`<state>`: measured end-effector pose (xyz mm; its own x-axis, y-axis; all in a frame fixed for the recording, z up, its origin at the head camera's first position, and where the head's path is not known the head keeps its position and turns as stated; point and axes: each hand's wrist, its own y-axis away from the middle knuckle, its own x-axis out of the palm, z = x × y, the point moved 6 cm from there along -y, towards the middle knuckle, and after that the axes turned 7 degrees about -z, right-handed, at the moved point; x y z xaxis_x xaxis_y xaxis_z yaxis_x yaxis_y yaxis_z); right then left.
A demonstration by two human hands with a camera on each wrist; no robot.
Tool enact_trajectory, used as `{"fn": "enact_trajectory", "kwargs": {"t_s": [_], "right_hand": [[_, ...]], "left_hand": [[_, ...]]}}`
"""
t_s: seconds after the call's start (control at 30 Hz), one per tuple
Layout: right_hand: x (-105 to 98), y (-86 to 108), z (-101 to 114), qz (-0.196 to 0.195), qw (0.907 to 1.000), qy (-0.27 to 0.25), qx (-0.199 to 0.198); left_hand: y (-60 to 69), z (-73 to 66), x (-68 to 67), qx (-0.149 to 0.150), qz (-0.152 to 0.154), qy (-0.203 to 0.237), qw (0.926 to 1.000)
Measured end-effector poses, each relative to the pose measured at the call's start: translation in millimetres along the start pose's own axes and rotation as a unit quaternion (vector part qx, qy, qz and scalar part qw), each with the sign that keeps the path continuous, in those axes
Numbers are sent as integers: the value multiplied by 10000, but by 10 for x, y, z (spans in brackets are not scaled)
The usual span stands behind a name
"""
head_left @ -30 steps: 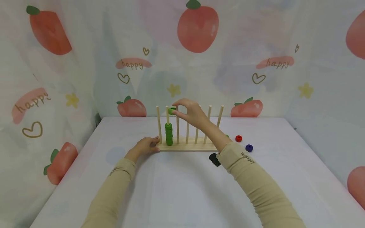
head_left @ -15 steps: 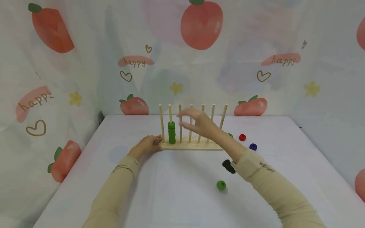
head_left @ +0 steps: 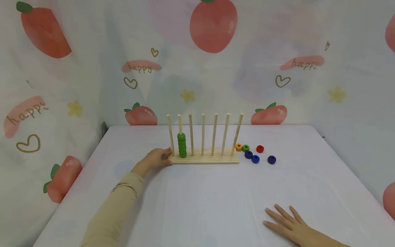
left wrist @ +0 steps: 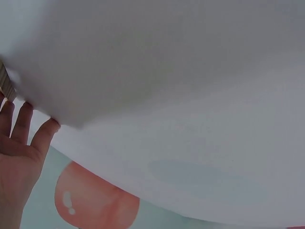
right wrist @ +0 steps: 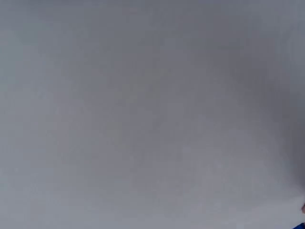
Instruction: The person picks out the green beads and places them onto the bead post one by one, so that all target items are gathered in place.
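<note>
A wooden stand with several upright pegs stands on the white-covered table. Green beads are stacked on its second peg from the left; the other pegs are bare. With thumb in front and fingers behind, my left hand holds the stand's left end. In the left wrist view the stand's edge shows at the fingertips. My right hand is low at the right, fingers spread, no bead visible in it. The right wrist view is mostly white cloth, with a sliver of fingertip and something blue at the corner.
Loose beads lie right of the stand: orange, green, red, blue, and two dark purple ones. Behind the table hangs a fruit-patterned cloth.
My right hand let go of a green bead near the second peg and moved down to the lower right. That bead showed at the front of the table, then left view. The left hand stayed put.
</note>
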<state>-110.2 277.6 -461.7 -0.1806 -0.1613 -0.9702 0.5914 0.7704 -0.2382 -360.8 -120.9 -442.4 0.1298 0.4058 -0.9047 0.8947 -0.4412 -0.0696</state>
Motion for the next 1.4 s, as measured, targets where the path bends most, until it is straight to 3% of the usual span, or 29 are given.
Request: {"fn": "enact_trajectory", "kwargs": {"t_s": [0.1,0.2,0.33,0.43,0.57,1.03,1.2,1.4], "right_hand": [[-6,37,-37,-364,9989,-150,-236],[-56,19,-36,-435,9983,45,-391],[-137,-7,-49,-651,9974,202,-222],[-163,-72,-83,-1016,9948,-80,-77],[-131,-276,-138,-1301,9912,-202,-126],[137,-1241,-575,-1264,9907,-508,12],[228,-1479,-707,-1126,9925,-474,103],[243,-1689,-777,-1287,9909,-374,-118]], "left_hand": [[14,33,-23,-27,7,24,10000],[21,58,-31,-27,-36,60,10000],[31,75,-30,-12,-60,128,9999],[43,82,-27,-35,-52,179,9998],[54,87,-19,-70,-31,146,9999],[32,18,-14,-8,55,25,10000],[25,5,8,-13,101,91,9999],[27,20,8,49,56,-30,10000]]}}
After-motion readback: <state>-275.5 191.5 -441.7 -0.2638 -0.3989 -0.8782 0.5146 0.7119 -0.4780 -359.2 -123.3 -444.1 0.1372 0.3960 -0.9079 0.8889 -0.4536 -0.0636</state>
